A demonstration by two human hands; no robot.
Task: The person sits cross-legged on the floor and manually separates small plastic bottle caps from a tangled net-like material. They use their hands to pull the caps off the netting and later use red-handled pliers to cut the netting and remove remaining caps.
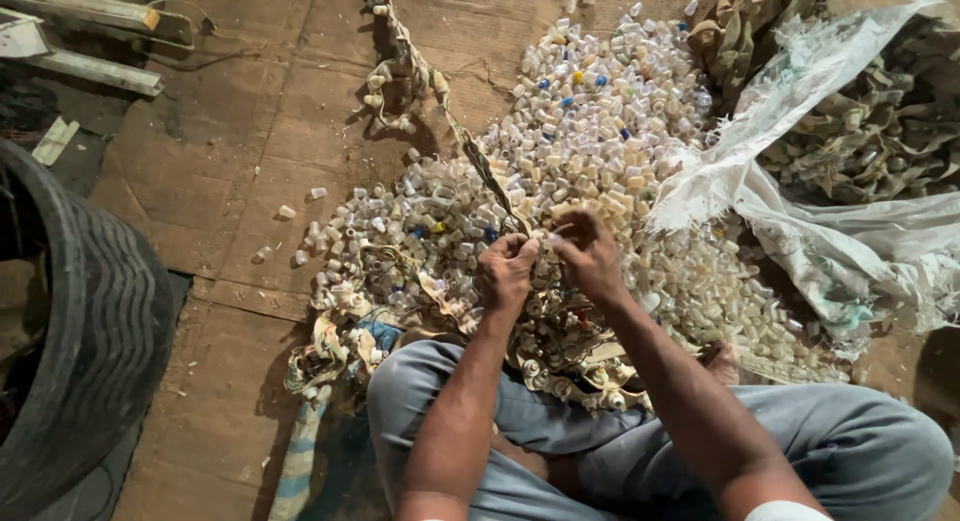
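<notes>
Both hands meet over the near edge of the heap of small plastic caps (600,131) on the floor. The left hand (505,271) is closed in a fist around the strung strip (470,146), whose long axis runs up and away to the left. The right hand (590,256), just beside it, pinches a small pale piece at the strip's near end; what it is cannot be told.
</notes>
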